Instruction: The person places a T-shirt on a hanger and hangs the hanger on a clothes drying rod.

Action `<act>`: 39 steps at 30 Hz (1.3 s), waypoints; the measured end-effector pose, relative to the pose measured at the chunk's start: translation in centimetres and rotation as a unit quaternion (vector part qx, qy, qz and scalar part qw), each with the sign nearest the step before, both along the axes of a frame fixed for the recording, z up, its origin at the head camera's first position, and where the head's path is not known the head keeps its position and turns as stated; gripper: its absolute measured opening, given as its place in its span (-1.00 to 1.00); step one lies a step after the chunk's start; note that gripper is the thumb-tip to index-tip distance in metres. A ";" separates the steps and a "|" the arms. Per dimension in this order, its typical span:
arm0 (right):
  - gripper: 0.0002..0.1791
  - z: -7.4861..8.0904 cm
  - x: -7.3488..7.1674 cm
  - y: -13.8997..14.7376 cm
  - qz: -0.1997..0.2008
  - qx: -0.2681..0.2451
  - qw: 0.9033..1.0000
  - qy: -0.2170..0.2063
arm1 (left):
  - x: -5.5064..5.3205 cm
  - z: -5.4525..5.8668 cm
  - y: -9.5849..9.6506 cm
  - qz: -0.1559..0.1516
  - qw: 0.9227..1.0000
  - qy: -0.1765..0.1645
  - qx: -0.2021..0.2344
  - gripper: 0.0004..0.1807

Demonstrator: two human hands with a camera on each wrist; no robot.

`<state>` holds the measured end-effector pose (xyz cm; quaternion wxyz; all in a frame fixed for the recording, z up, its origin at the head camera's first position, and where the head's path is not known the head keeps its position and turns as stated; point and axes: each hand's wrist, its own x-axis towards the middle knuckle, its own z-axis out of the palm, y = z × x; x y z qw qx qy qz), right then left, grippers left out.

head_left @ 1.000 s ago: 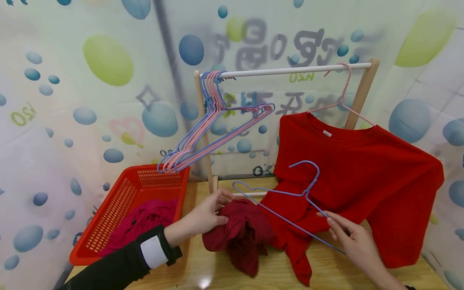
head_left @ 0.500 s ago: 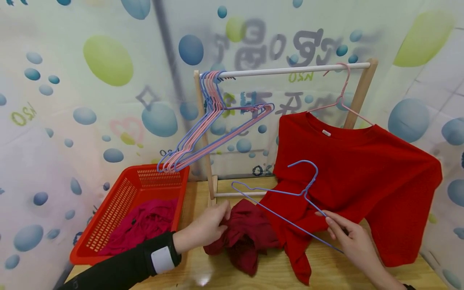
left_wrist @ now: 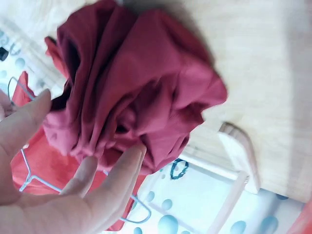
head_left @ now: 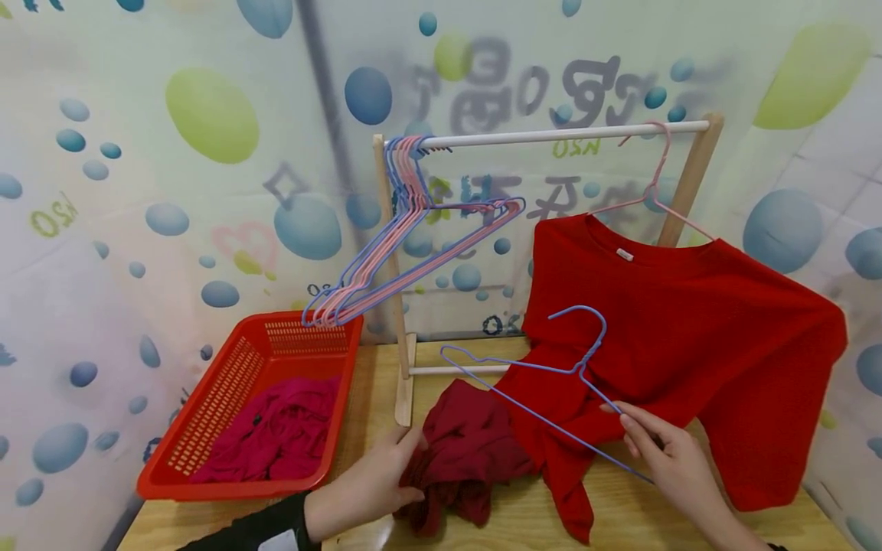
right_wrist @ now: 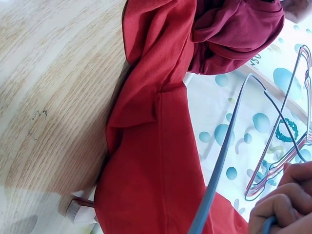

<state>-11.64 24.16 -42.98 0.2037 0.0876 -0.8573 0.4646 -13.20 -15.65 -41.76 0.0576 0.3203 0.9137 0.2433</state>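
Observation:
A crumpled maroon garment (head_left: pixel 468 436) lies on the wooden table. My left hand (head_left: pixel 375 478) is at its left side; in the left wrist view the thumb stands apart and the fairly straight fingers (left_wrist: pixel 124 170) touch the cloth. My right hand (head_left: pixel 671 451) grips a blue wire hanger (head_left: pixel 544 417) by one arm, its hook upward. Behind that hanger, a red long-sleeved top (head_left: pixel 682 306) hangs on a pink hanger (head_left: pixel 654 187) from the rack, its lower part and a sleeve resting on the table beside the maroon garment.
The small rack has a white rail (head_left: pixel 537 138) and wooden posts. Several blue and pink hangers (head_left: pixel 406 229) hang at its left end. On the left stands a red plastic basket (head_left: pixel 155 490) with a magenta garment (head_left: pixel 276 436) inside. A patterned cloth backdrop (head_left: pixel 172 291) surrounds the table.
My left hand has moved down and toward me along the maroon garment's left side, and its folds have shifted. My right hand and the blue hanger have stayed nearly still.

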 end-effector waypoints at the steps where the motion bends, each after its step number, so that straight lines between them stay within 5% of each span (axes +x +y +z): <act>1: -0.74 0.0 0.0 0.0 0.001 -0.001 1.000 -0.001 | 0.4 -0.3 -0.2 0.002 1.000 0.000 0.003 -0.42; 5: -0.73 0.1 -0.1 0.0 0.006 -0.002 1.000 -0.003 | 1.8 -2.0 -0.8 0.010 0.999 0.034 -0.016 -0.24; 7: -0.73 0.1 -0.1 -0.1 0.006 -0.001 1.000 -0.003 | 2.5 -3.0 -0.9 0.015 0.996 0.079 -0.033 -0.16; 12: -0.74 0.2 -0.1 -0.2 0.002 0.005 1.000 -0.003 | 3.5 -5.3 -0.9 0.055 0.987 0.133 -0.071 -0.04; 21: -0.74 0.0 0.0 -0.3 0.010 0.000 1.000 0.010 | 4.5 -7.2 -0.2 0.135 0.986 0.078 -0.061 0.00; 27: -0.74 0.1 0.0 -0.3 0.001 -0.002 1.000 0.012 | 4.9 -8.6 1.0 0.164 0.977 0.119 -0.061 0.08; 31: -0.74 0.2 0.0 -0.3 -0.001 0.000 1.000 0.002 | 4.5 -8.8 1.8 0.161 0.979 0.106 -0.061 0.01; 39: -0.74 0.4 0.1 -0.2 0.002 0.002 1.000 -0.002 | 3.2 -7.1 1.3 0.114 0.990 0.067 -0.044 -0.60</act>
